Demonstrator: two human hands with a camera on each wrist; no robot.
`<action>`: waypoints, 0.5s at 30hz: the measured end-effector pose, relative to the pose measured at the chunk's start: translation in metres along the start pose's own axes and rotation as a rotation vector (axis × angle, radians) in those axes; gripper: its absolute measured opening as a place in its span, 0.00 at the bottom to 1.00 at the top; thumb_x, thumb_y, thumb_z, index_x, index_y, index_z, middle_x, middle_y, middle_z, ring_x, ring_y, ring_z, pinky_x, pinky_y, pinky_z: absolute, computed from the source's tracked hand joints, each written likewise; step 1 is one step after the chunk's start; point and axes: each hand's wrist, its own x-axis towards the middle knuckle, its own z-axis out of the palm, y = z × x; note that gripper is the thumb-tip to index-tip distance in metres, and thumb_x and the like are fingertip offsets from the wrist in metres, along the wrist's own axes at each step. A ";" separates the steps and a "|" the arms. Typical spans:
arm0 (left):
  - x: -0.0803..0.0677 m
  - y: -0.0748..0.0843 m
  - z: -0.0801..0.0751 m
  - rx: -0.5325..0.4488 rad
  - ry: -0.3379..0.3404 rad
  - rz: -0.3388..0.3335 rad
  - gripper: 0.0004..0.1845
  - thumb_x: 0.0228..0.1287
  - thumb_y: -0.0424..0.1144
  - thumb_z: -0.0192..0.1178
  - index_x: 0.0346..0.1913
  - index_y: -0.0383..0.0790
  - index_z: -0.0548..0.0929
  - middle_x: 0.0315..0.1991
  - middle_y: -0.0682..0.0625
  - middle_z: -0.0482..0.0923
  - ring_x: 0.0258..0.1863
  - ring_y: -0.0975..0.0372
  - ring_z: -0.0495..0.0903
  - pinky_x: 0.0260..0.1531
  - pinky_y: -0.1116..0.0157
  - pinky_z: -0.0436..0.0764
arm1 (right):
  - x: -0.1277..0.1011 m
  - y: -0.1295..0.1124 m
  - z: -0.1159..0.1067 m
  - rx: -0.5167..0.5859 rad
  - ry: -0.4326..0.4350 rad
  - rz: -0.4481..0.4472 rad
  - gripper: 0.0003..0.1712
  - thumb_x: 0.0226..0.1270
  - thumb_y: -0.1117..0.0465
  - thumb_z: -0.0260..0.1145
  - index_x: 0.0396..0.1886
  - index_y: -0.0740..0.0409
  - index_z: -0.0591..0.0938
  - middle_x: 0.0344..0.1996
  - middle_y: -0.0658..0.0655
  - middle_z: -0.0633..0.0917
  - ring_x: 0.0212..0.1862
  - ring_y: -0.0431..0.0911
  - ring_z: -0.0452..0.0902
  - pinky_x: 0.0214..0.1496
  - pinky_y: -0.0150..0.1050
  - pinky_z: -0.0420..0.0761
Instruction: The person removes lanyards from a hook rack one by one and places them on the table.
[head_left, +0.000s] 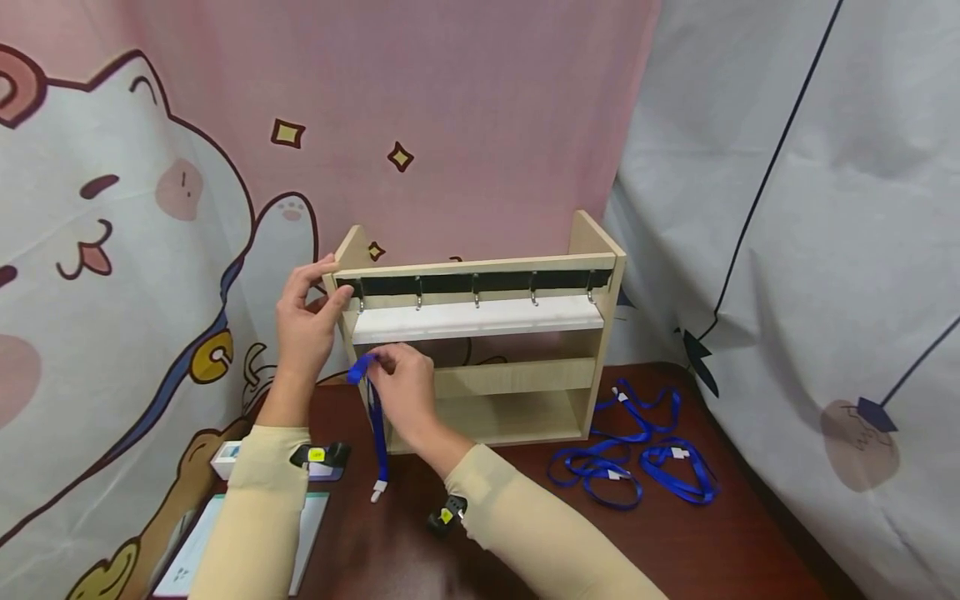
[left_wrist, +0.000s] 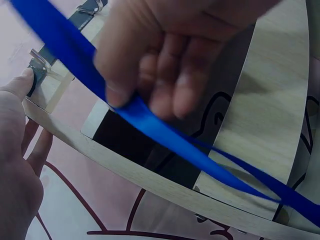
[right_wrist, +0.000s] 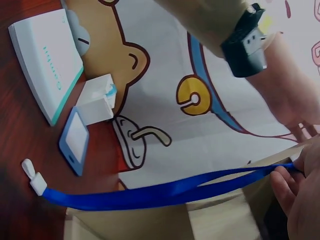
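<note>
Between thumb and fingers my right hand (head_left: pixel 405 385) pinches a blue lanyard (head_left: pixel 377 433) near its upper loop. The strap hangs down in front of the wooden shelf's left side, its white clip (right_wrist: pixel 37 184) at the low end. My left hand (head_left: pixel 306 321) grips the upper left corner of the wooden shelf (head_left: pixel 480 267), thumb on the front by the first hook. Several metal hooks (head_left: pixel 476 292) line a dark strip along the shelf's top board, and no lanyard hangs on them. In the left wrist view the strap (left_wrist: pixel 165 137) crosses before the shelf.
More blue lanyards (head_left: pixel 678 479) lie loosely coiled on the dark red table (head_left: pixel 720 550) to the right. At the left are a white box (right_wrist: pixel 97 100), a blue-edged card holder (right_wrist: pixel 75 142) and a white book (right_wrist: pixel 47 65). Printed curtains (head_left: pixel 480 125) surround the table.
</note>
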 end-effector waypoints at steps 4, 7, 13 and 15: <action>0.003 -0.020 -0.003 0.012 -0.009 -0.003 0.18 0.75 0.30 0.73 0.64 0.36 0.87 0.70 0.49 0.82 0.68 0.60 0.79 0.56 0.72 0.83 | 0.002 -0.005 -0.007 0.052 -0.032 0.001 0.05 0.71 0.69 0.76 0.39 0.57 0.95 0.32 0.48 0.90 0.31 0.31 0.81 0.34 0.27 0.82; 0.004 -0.022 -0.003 0.003 -0.006 -0.004 0.18 0.75 0.30 0.73 0.64 0.36 0.87 0.70 0.48 0.82 0.68 0.60 0.79 0.56 0.71 0.83 | 0.004 -0.010 -0.013 0.078 -0.049 -0.024 0.06 0.70 0.71 0.74 0.39 0.58 0.95 0.32 0.48 0.90 0.31 0.32 0.80 0.33 0.26 0.82; 0.004 -0.022 -0.002 -0.013 -0.005 -0.006 0.18 0.74 0.30 0.74 0.64 0.36 0.87 0.69 0.50 0.82 0.67 0.60 0.79 0.55 0.71 0.83 | 0.010 -0.020 -0.033 0.086 -0.082 -0.133 0.08 0.68 0.75 0.73 0.41 0.62 0.94 0.32 0.53 0.91 0.31 0.36 0.81 0.35 0.28 0.82; 0.004 -0.022 -0.002 -0.010 -0.004 -0.004 0.18 0.74 0.30 0.74 0.63 0.35 0.87 0.69 0.49 0.82 0.66 0.60 0.79 0.55 0.71 0.83 | 0.012 -0.024 -0.042 0.087 -0.096 -0.147 0.09 0.69 0.75 0.73 0.43 0.63 0.94 0.32 0.54 0.91 0.32 0.37 0.81 0.36 0.28 0.83</action>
